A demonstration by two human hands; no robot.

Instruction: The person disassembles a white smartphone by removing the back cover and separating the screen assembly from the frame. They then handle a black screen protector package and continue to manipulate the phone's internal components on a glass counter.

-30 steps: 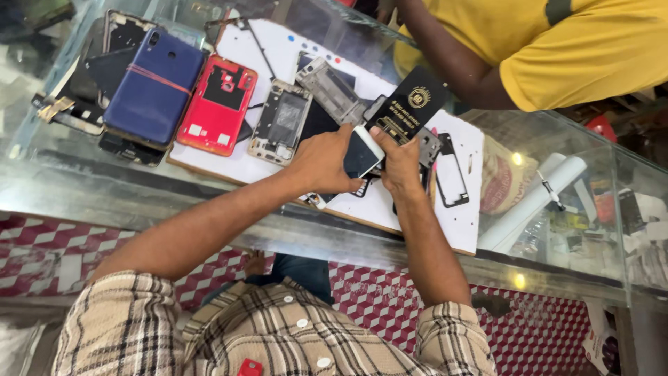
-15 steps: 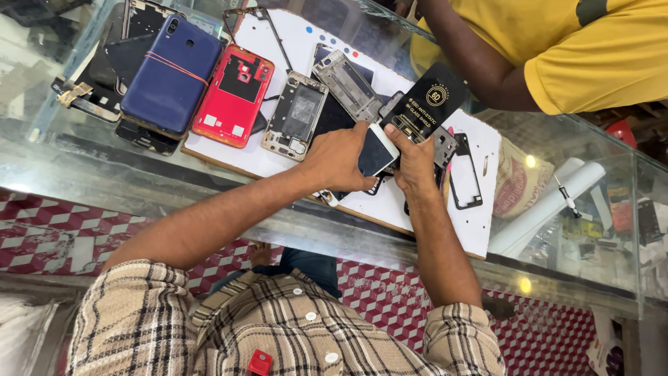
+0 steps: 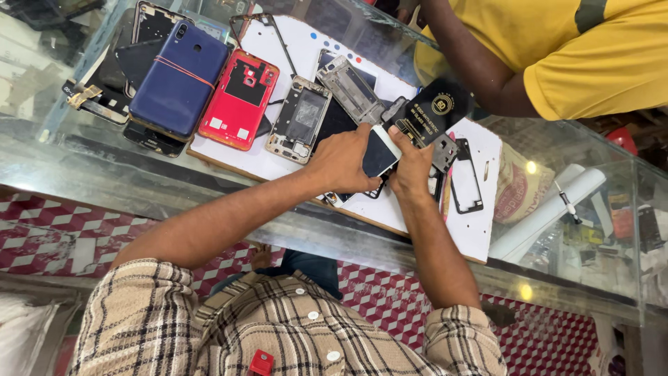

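My left hand [image 3: 342, 160] and my right hand [image 3: 410, 166] meet over a white work board [image 3: 480, 230] on a glass counter. Together they grip a small phone [image 3: 381, 153] with a white edge and a dark face; the left fingers cover its left side, and the right thumb presses its right edge. Just beyond the right hand, a black card with a gold round emblem [image 3: 433, 111] lies tilted.
On the board's left lie a blue phone with a rubber band [image 3: 177, 76], a red back cover [image 3: 239, 97], two bare metal frames [image 3: 300, 118] and a black frame [image 3: 466, 174]. A person in a yellow shirt [image 3: 584, 56] leans in at the top right. The glass counter edge [image 3: 139, 188] runs below.
The view has shifted a little. Both hands stay on the small phone in nearly the same grip. The other person's arm remains at the top.
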